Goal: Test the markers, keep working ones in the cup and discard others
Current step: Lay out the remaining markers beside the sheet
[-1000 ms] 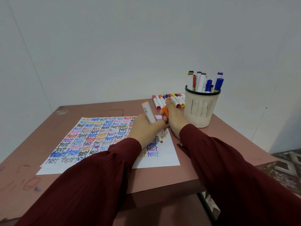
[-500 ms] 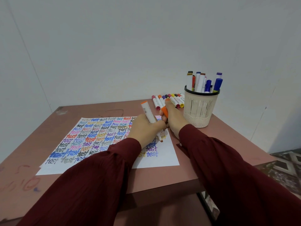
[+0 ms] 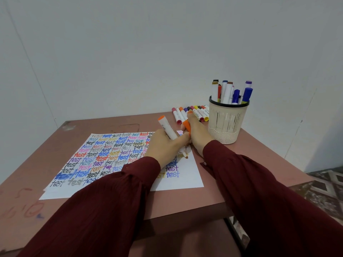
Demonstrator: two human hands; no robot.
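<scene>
surface [image 3: 246, 162] ends at a wall behind and drops off at the right, where patterned floor [image 3: 323, 184] shows past its edge. its front edge runs under both sleeves. paper [image 3: 185, 180], covered in rows of coloured "test" words, lies left of centre with its near right corner close to the front edge. a bare strip of surface shows between it and the wall, and a wider one at its right. cup [image 3: 225, 125] stands upright near the back right, close to the right edge, holding a bunch of capped markers [image 3: 227, 91] that stick out above its rim. a row [image 3: 196, 113] of more markers lies flat just left of the cup. left hand [image 3: 163, 145] grips a white marker [image 3: 168, 127] with an orange end, tilted, tip down on the paper's right part. right hand [image 3: 199, 135], touching the left, is curled round an orange cap [image 3: 186, 126].
</scene>
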